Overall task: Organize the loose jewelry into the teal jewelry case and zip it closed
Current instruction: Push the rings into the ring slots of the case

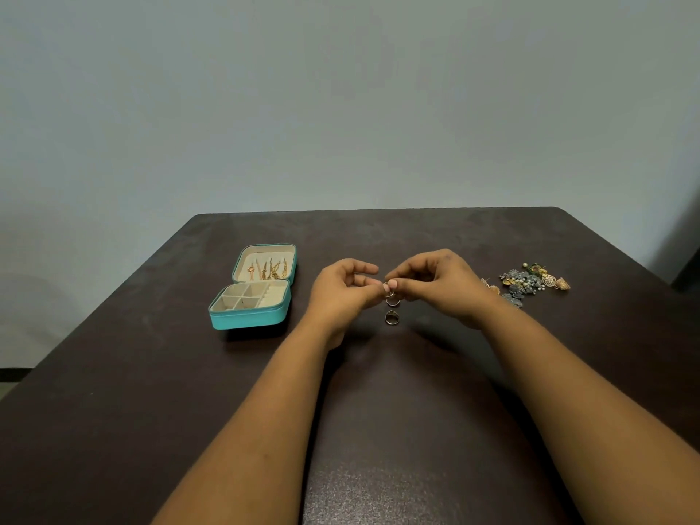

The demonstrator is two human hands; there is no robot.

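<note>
Dark table [151, 392]: both hands pinch a ring [387, 288] beside open teal case [252, 297].

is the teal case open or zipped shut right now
Open: the teal case lies with its lid folded back, its cream compartments showing.

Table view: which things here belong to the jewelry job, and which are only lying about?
Belong to the job:
teal jewelry case, open
ring pinched by left hand and right hand
two rings on the table
jewelry pile

Lying about:
nothing besides the table
</note>
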